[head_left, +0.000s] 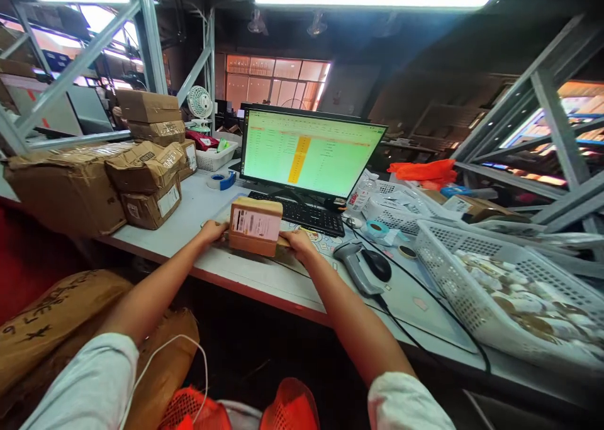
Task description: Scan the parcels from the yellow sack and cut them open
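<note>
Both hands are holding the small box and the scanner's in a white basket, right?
Not quite: the head view shows the scanner on the desk, beside the mouse. The left hand and right hand do hold the small box.

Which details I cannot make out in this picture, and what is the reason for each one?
All in the head view:
- Print on the label of the small box: too small and blurred.
- Inside of that box: hidden by its cardboard.
- Part of the keyboard: behind the box.
- Rows on the screen: too small.
- Right end of the basket: cut off by the picture edge.
</note>
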Action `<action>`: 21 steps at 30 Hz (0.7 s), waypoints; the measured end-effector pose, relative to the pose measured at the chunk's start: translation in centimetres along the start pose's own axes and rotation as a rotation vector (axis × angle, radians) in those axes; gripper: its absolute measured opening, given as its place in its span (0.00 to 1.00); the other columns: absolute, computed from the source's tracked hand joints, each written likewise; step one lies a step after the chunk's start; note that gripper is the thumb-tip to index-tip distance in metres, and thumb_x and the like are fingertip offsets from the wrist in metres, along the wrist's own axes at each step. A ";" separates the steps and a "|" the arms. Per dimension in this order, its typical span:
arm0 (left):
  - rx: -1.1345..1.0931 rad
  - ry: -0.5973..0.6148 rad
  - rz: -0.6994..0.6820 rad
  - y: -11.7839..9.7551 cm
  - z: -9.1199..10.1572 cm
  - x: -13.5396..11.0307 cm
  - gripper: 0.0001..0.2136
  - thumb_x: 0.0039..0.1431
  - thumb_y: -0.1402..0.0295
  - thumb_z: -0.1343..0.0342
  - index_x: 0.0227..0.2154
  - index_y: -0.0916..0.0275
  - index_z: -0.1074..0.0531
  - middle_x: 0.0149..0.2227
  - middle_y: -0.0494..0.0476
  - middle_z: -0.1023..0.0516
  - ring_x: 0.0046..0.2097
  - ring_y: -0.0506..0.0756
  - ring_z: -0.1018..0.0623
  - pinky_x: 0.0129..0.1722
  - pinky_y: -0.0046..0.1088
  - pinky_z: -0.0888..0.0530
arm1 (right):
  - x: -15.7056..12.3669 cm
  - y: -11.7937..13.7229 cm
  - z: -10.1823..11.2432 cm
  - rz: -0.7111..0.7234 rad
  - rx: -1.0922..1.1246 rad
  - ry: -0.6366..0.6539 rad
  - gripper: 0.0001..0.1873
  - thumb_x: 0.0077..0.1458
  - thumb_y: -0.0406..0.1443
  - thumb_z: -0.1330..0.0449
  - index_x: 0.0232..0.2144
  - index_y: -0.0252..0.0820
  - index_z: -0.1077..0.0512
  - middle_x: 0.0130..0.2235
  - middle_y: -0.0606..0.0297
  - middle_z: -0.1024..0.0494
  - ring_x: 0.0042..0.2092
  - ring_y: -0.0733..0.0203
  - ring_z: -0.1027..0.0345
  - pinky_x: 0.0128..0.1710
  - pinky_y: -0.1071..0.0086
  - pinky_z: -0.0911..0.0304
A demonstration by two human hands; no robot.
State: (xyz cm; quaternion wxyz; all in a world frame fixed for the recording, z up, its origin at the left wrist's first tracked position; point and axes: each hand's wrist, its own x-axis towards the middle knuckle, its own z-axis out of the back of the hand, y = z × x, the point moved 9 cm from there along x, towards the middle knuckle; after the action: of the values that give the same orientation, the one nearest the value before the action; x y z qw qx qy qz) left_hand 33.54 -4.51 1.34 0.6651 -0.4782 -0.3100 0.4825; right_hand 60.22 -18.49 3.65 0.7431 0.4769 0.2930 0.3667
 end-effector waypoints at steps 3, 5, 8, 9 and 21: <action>-0.038 0.020 0.080 -0.7 -0.7 1.1 0.24 0.52 0.51 0.33 0.17 0.59 0.40 0.14 0.50 0.36 0.18 0.52 0.31 0.20 0.26 0.33 | 0.5 0.5 0.4 -0.070 0.060 -0.004 0.18 0.51 0.38 0.31 0.20 0.43 0.36 0.19 0.68 0.31 0.20 0.65 0.39 0.19 0.72 0.45; -0.070 0.021 0.079 -2.0 -0.3 1.6 0.24 0.51 0.52 0.32 0.17 0.59 0.40 0.14 0.49 0.36 0.17 0.50 0.32 0.19 0.25 0.34 | 0.7 1.5 1.2 -0.072 0.104 -0.011 0.18 0.51 0.37 0.31 0.21 0.42 0.36 0.19 0.69 0.31 0.19 0.67 0.41 0.18 0.73 0.47; -0.125 0.015 0.027 -4.7 0.9 1.9 0.24 0.51 0.53 0.31 0.18 0.60 0.39 0.14 0.48 0.37 0.17 0.50 0.32 0.20 0.24 0.35 | 0.6 3.6 2.1 -0.039 0.163 -0.010 0.18 0.50 0.37 0.29 0.21 0.41 0.35 0.19 0.69 0.31 0.18 0.69 0.44 0.17 0.73 0.48; -0.145 0.014 -0.001 -5.7 1.3 2.0 0.23 0.51 0.53 0.31 0.18 0.60 0.38 0.14 0.48 0.37 0.18 0.50 0.32 0.20 0.24 0.36 | 0.5 4.4 2.4 -0.024 0.180 -0.006 0.18 0.50 0.37 0.29 0.21 0.41 0.35 0.19 0.69 0.31 0.18 0.69 0.44 0.17 0.73 0.48; -0.405 -0.349 -0.991 -17.2 4.8 -6.4 0.23 0.64 0.43 0.42 0.45 0.58 0.32 0.48 0.59 0.21 0.52 0.58 0.21 0.54 0.37 0.24 | -6.6 14.6 7.9 0.531 0.370 0.062 0.41 0.53 0.67 0.40 0.58 0.50 0.34 0.49 0.58 0.20 0.47 0.52 0.23 0.40 0.63 0.26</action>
State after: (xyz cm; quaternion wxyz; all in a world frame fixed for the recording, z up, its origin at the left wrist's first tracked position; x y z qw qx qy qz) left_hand 33.07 -10.19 19.41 0.6461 -0.3068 -0.6893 0.1151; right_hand 58.82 -23.77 20.68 0.5129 0.6521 0.2425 0.5028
